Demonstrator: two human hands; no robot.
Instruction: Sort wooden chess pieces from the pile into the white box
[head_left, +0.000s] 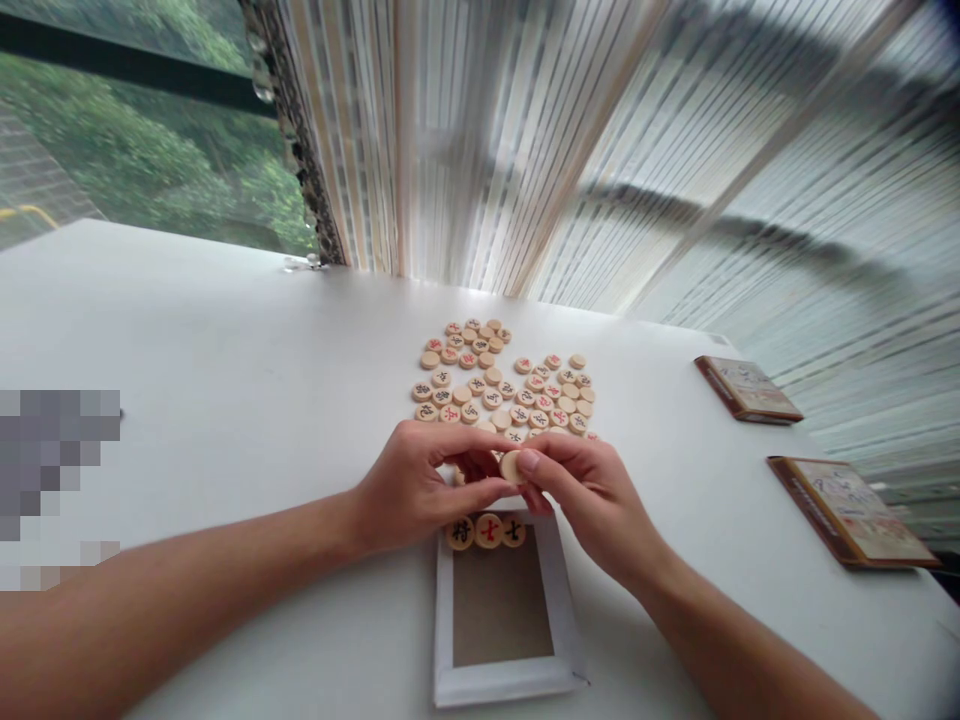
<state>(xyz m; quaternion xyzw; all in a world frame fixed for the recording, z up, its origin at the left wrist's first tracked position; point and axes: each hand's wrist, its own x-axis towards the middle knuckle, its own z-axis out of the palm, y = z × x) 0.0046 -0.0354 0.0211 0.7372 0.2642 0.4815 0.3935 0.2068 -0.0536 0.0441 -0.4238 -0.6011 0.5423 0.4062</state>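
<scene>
A round wooden Chinese chess piece (511,468) is held up between my two hands, its plain face showing. My right hand (592,485) pinches it with the thumb across its edge. The fingers and thumb of my left hand (412,485) close on its other side, with the inner fingertips partly hidden. Just below is a white open box (445,620) with a brown bottom. At its far end three pieces lie in a row: a black-marked piece (460,532), a red-marked piece (489,531) and another black-marked piece (514,531).
Beyond my hands many loose Chinese chess pieces (491,398) lie spread on the white table (285,360), some face up, some plain side up. Two brown printed boxes (750,388) lie at the right. A string curtain (480,150) and window stand behind the table.
</scene>
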